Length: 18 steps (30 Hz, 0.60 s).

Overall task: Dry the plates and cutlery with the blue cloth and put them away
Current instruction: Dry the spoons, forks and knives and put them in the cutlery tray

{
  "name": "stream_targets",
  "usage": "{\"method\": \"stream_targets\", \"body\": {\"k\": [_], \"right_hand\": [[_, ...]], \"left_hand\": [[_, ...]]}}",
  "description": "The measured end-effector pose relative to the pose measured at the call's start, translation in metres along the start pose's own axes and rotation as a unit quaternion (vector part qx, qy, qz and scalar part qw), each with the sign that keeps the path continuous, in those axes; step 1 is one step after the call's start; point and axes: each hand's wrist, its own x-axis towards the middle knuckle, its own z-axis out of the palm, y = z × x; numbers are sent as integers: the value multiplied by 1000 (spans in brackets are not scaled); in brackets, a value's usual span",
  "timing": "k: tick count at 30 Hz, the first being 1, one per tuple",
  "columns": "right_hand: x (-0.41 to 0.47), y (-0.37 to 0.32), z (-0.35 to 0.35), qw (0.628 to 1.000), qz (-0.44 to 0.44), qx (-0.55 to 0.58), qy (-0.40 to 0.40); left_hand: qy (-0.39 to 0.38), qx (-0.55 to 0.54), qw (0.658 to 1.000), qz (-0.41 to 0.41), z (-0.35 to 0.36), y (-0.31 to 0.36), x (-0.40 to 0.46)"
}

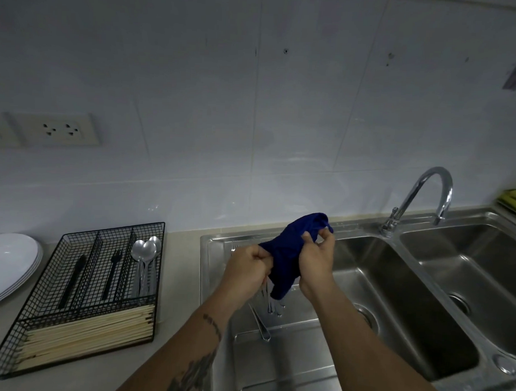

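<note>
Both forearms reach up from the bottom edge toward the sink's drainboard (289,357), and the 2 hands meet close together above it. Left hand (245,268) is fisted around the handles of a bundle of cutlery (272,304); how many pieces it holds I cannot tell, since they blur together. Their long axis runs roughly downward and slightly toward the camera, shiny ends hanging below the fist over the drainboard. Right hand (317,264) grips the blue cloth (289,255), thumb and fingers pinching its bunched top, with the fabric wrapped between the hands and draped over the upper part of the bundle.

One more piece, apparently a utensil (261,324), lies on the drainboard just below the hanging ends.

Storage lies well to the left on the table: the wire cutlery tray (80,294), already holding spoons (145,255), dark-handled pieces and chopsticks (91,330), with stacked white plates (8,265) beyond it. Since the left hand carries the bundle and is nearer the tray, I judge it the natural one to carry the pieces across once wiped.
</note>
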Motion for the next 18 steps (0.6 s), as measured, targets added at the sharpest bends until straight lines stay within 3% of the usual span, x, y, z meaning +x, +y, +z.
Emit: {"method": "stream_targets", "body": {"k": [3, 6, 11, 15, 18], "right_hand": [[1, 0, 0, 997, 41, 51, -32], [0, 2, -1, 995, 69, 28, -73], [20, -1, -14, 996, 52, 76, 4], [50, -10, -34, 998, 33, 49, 34], [68, -20, -54, 991, 104, 80, -6]], "left_hand": [[32, 39, 998, 33, 11, 6, 3], [64, 86, 993, 51, 19, 8, 5], [57, 106, 992, 43, 27, 0, 8], [53, 110, 993, -3, 21, -6, 14], [95, 55, 993, -43, 16, -8, 16]]}}
